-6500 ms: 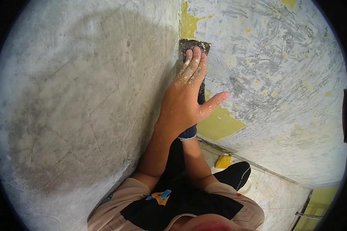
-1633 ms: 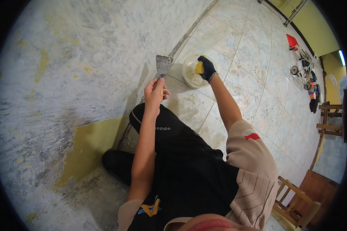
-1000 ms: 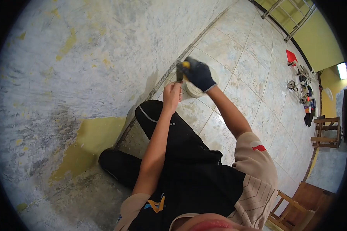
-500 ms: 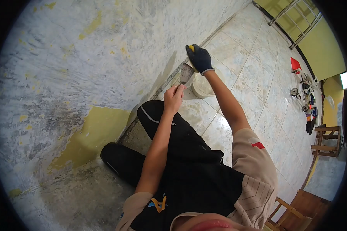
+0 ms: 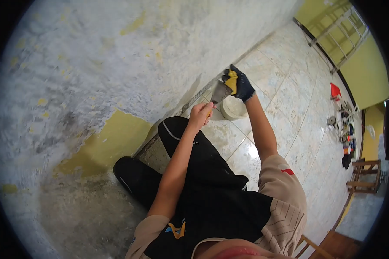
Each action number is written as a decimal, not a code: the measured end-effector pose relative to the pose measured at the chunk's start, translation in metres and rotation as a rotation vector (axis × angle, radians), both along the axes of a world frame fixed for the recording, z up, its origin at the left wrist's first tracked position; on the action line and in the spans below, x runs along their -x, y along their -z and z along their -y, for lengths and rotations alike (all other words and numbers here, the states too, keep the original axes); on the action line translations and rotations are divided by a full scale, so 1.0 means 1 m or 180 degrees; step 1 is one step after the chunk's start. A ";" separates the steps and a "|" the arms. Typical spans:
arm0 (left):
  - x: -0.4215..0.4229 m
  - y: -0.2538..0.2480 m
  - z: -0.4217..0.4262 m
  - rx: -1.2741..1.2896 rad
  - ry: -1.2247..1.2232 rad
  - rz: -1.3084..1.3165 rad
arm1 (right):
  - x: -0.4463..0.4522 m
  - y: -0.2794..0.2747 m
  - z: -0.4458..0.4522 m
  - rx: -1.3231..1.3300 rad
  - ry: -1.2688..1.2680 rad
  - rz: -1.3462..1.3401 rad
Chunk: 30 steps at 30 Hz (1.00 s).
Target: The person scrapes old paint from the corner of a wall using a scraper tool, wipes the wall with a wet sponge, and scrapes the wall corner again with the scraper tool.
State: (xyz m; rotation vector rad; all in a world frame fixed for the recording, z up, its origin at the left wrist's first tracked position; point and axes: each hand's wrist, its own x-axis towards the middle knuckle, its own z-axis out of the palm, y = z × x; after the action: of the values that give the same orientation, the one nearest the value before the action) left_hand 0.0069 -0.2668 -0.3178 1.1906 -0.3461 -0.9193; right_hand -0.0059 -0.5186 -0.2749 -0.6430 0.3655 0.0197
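My bare left hand [image 5: 199, 116] is closed round the yellow handle of a putty knife [image 5: 221, 92]. The knife's flat, smeared metal blade points up and to the right, toward my other hand. My right hand [image 5: 243, 86] wears a dark blue glove, its fingers curled by the end of the blade. Something yellow [image 5: 232, 82] shows between those fingers; whether it is a held object or part of the glove I cannot tell. A whitish bucket [image 5: 234, 108] stands on the floor just below the glove, partly hidden by my right wrist.
To the left rises a wall [image 5: 73, 82] with patchy grey-white coating and a bare yellow-green area [image 5: 116, 136]. Pale floor tiles [image 5: 289, 103] extend to the right. Farther off are a metal ladder [image 5: 341, 32], a red dustpan-like piece [image 5: 335, 90], assorted gear [image 5: 345, 125] and a wooden stool [image 5: 364, 176].
The camera view has shifted slightly. My gloved hand has turned, showing more yellow, and the knife blade is now tilted more to the right beside it. My left hand still grips the knife.
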 end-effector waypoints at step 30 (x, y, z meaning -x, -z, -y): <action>-0.006 0.025 -0.036 -0.0434 -0.1039 0.1266 | -0.067 -0.387 -0.569 0.5892 0.2961 0.6857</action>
State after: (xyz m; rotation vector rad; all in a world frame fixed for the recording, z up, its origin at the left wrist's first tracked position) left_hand 0.0130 -0.2307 -0.3432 1.5065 -0.3955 -0.4246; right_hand 0.0615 0.0506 0.1120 -1.7226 -1.7276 -1.9522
